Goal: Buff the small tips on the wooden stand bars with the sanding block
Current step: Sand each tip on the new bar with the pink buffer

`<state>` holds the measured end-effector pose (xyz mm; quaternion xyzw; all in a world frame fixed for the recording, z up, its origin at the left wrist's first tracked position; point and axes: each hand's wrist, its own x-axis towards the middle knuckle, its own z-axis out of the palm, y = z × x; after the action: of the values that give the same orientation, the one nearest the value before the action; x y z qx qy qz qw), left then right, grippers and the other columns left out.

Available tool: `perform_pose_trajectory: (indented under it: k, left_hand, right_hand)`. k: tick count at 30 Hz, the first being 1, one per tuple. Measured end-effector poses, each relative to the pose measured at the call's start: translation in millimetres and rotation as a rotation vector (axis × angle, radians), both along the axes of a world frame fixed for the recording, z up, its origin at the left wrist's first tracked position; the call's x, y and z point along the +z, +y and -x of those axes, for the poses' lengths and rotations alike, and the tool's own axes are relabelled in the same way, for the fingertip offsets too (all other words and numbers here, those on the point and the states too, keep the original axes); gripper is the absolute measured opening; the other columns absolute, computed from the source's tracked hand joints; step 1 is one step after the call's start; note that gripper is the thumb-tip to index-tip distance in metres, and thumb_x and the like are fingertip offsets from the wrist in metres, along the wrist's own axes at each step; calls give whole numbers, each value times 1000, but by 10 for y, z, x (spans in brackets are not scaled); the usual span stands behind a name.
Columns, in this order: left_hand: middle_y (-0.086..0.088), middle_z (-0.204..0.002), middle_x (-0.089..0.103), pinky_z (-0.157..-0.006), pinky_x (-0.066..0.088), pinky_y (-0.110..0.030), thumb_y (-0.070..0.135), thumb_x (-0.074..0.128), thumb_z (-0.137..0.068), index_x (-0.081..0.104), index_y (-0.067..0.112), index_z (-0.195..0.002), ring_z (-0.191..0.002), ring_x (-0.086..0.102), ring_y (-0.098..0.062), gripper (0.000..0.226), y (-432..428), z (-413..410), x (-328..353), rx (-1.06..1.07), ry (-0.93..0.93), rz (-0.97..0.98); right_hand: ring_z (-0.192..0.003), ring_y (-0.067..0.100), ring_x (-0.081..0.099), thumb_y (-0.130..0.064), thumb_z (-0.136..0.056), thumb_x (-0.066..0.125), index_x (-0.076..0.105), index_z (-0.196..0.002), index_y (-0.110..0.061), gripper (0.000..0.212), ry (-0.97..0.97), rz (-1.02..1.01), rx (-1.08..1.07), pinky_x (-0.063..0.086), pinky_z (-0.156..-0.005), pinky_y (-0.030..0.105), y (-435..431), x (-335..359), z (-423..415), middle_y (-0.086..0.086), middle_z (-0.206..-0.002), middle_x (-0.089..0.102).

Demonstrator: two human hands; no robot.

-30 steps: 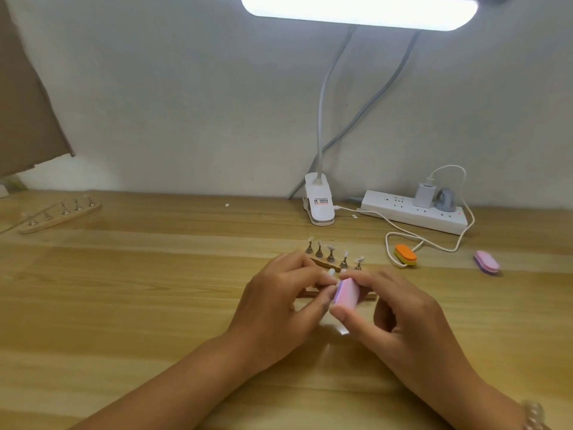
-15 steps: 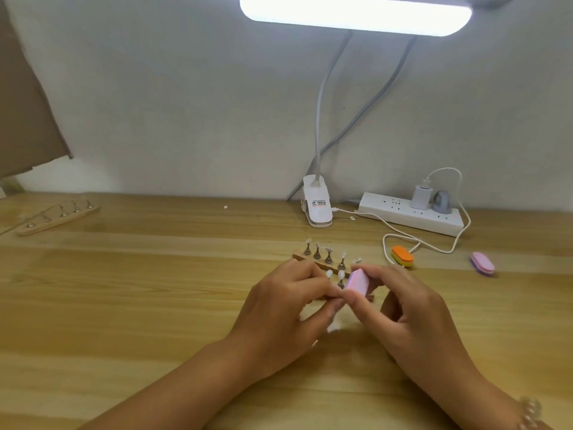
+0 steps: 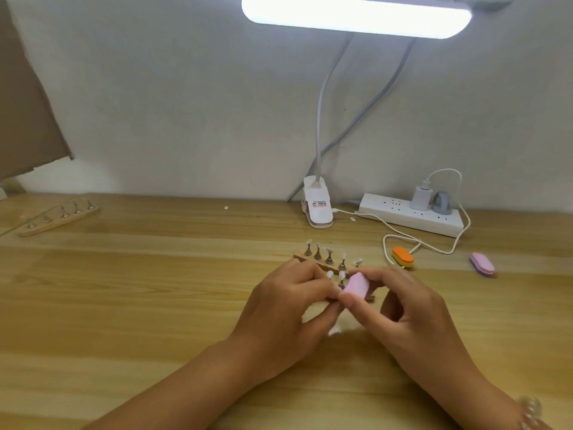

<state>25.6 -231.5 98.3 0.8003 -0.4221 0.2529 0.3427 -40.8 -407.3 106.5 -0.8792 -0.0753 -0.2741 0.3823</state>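
Note:
Two wooden stand bars lie mid-table. The far bar [image 3: 302, 257] carries several metal holders with small white tips [image 3: 329, 250]. The near bar [image 3: 370, 297] is mostly hidden under my fingers; two of its white tips [image 3: 330, 274] stick up between my hands. My right hand [image 3: 406, 308] pinches a pink sanding block [image 3: 356, 285] between thumb and fingers, held against the near bar's tips. My left hand [image 3: 288, 308] grips the near bar's left end.
A third wooden bar with holders [image 3: 59, 217] lies far left. An orange block [image 3: 402, 256] and a pink-purple block [image 3: 481, 264] lie to the right. The lamp clamp [image 3: 317, 206], power strip [image 3: 409, 217] and white cable [image 3: 387, 240] sit along the back wall.
The pink block has shifted slightly right and tilted flatter over the near bar's tips. My left hand has stayed on the bar.

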Motion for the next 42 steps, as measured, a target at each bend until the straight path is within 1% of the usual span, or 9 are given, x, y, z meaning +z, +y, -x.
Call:
perform_pose_trajectory:
  k: [6,9,11,15,18,22,33,37,42]
  left_hand:
    - [14,-84,61,-66,45,-24,35,62,-87,76,23,-92,-80,53,-5,19,17,-16,5,-2,24,32]
    - [12,-82,61,-64,47,-28,33,65,-89,76,22,-90,-77,53,-6,16,1,1,9,-14,15,55]
    - [11,-83,61,-64,47,-30,34,64,-89,76,22,-90,-77,54,-7,17,1,2,3,-15,8,50]
    - [11,-85,62,-65,47,-31,35,63,-89,77,21,-92,-79,55,-8,20,5,-2,4,-5,11,40]
    - [11,-84,61,-64,48,-29,32,66,-90,76,21,-91,-78,54,-6,16,-1,10,11,-13,8,46]
    - [11,-85,61,-65,46,-27,34,63,-89,75,22,-92,-80,53,-5,17,12,-4,7,-2,0,29]
    - [13,-88,62,-66,51,-30,30,67,-91,76,22,-93,-84,58,-9,12,-11,6,5,-39,50,85]
    - [13,-90,60,-66,50,-32,28,64,-90,75,21,-97,-83,56,-7,15,6,-17,-3,-50,37,52]
    - [12,-91,62,-70,50,-33,28,63,-94,75,20,-98,-86,57,-9,15,0,-18,-2,-56,70,60]
  right_hand:
    - [-56,16,50,-66,-78,64,62,-94,-29,40,5,47,-5,36,-51,16,48,4,16,-19,-84,57]
    - [-58,18,51,-67,-70,61,61,-88,-28,43,11,-61,-48,41,-53,24,-7,20,-8,-13,-84,60]
    - [-57,19,50,-68,-73,60,60,-87,-26,45,4,-21,-67,43,-52,29,-1,25,-3,-12,-81,59]
    - [-57,18,49,-68,-75,64,59,-87,-27,43,26,18,8,37,-50,20,33,14,12,-12,-82,57]
    - [-56,16,49,-67,-67,60,59,-84,-25,45,33,-98,-60,38,-54,27,-12,26,-22,-12,-82,59]
    - [-58,19,49,-67,-70,60,59,-87,-25,46,52,-10,-1,39,-52,26,31,10,0,-9,-79,58]
    - [-49,8,45,-65,-65,63,68,-85,-24,46,53,-299,-103,36,-52,15,-78,48,-57,-12,-82,66]
    - [-49,11,44,-62,-68,64,65,-87,-25,41,38,-98,40,32,-48,15,49,35,-5,-14,-76,60]
    - [-53,16,48,-65,-73,62,65,-88,-28,41,-4,-70,-48,38,-51,25,7,27,-12,-16,-79,61]
